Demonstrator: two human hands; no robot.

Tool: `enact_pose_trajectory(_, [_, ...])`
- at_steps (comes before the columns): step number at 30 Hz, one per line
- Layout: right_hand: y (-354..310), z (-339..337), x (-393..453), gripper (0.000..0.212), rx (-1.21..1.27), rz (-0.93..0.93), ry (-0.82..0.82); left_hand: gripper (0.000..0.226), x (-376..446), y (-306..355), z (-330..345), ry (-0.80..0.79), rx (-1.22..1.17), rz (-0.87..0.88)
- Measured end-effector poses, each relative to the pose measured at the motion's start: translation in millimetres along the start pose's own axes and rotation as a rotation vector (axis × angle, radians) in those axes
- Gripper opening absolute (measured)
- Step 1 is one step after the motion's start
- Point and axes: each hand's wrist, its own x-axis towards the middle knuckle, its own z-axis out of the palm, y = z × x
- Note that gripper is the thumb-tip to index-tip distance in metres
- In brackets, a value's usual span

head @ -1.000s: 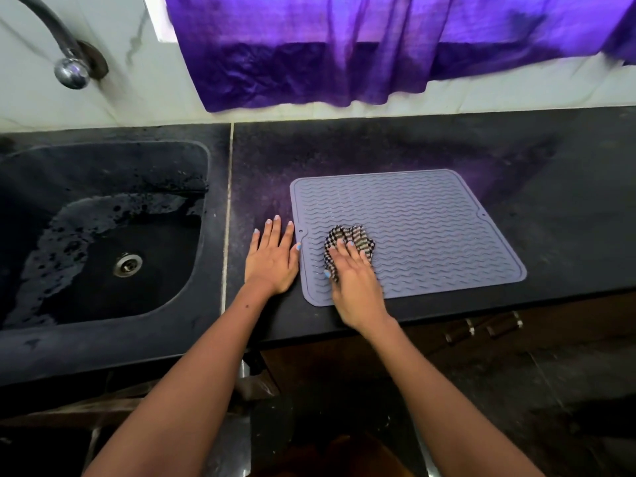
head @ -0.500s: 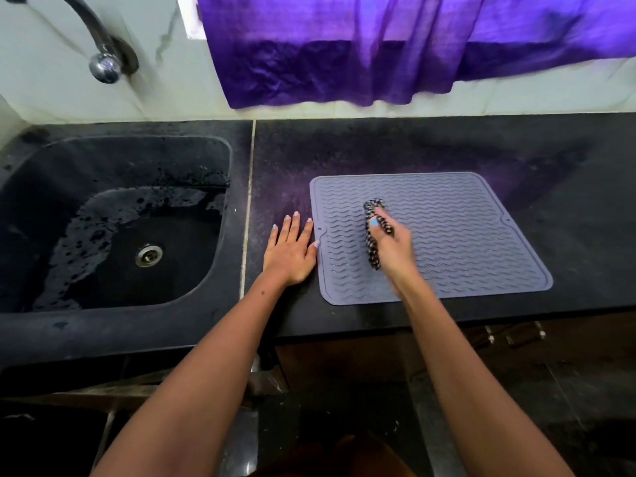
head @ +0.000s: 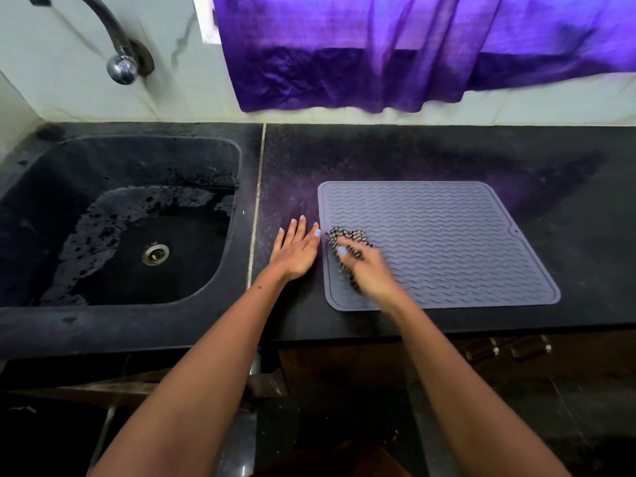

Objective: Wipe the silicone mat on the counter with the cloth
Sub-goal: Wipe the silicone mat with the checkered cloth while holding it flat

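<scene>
A grey silicone mat [head: 447,242] with a wavy ribbed surface lies flat on the black counter [head: 413,156]. My right hand [head: 370,270] grips a bunched black-and-white checked cloth [head: 339,235] and presses it onto the mat near its left edge; the hand is blurred with motion. My left hand [head: 296,251] lies flat on the counter just left of the mat, fingers straight, its thumb touching the mat's left edge.
A black sink [head: 113,222], wet inside with a metal drain [head: 155,253], sits to the left. A metal tap [head: 118,60] comes out of the wall above it. A purple curtain [head: 413,49] hangs behind the counter. The counter's front edge runs below the mat.
My right hand has swept the cloth from the mat's left-middle part back toward its left edge. My left hand has stayed flat beside the mat.
</scene>
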Motion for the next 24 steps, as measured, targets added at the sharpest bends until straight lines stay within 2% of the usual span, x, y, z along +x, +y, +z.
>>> enact_pose_trajectory(1, [-7,-6,1,0.038,0.191,0.037,0.072,0.05,0,0,0,-0.003,-0.011,0.0])
enact_pose_trajectory(2, [-14,-9,0,0.037,0.261,0.038,0.15,0.05,-1,0,0,-0.004,-0.019,-0.001])
enact_pose_trajectory(3, [-19,-10,-3,0.037,0.216,0.013,0.199,0.05,0,0,-1,-0.004,-0.031,-0.004])
enact_pose_trajectory(7, [-6,28,-30,0.049,-0.379,-0.18,0.149,0.049,2,0,-1,-0.003,-0.079,-0.011])
enact_pose_trajectory(9, [15,51,-43,0.06,-0.705,-0.294,0.176,0.05,4,-1,-1,0.0,-0.082,-0.01])
enact_pose_trajectory(10, [23,58,-47,0.066,-0.811,-0.336,0.178,0.05,4,-1,-1,0.002,-0.08,-0.009])
enact_pose_trajectory(12, [34,61,-46,0.069,-0.836,-0.355,0.167,0.05,4,-1,0,0.01,-0.086,-0.009])
enact_pose_trajectory(16, [27,43,-36,0.049,-0.577,-0.355,0.071,0.05,1,0,3,0.069,-0.089,-0.005])
enact_pose_trajectory(17, [20,35,-31,0.043,-0.413,-0.279,0.043,0.05,0,0,5,0.106,-0.077,0.001])
enact_pose_trajectory(19, [-1,16,-19,0.031,0.13,-0.019,0.014,0.049,-1,1,9,0.193,-0.064,0.018])
enact_pose_trajectory(21, [-18,-2,-5,0.022,0.584,0.138,0.166,0.047,-2,2,11,0.277,-0.062,0.029])
enact_pose_trajectory(22, [-24,-8,3,0.02,0.673,0.148,0.266,0.047,-1,3,12,0.314,-0.055,0.035])
enact_pose_trajectory(24, [-30,-13,15,0.025,0.51,0.045,0.406,0.046,0,4,11,0.374,-0.006,0.054])
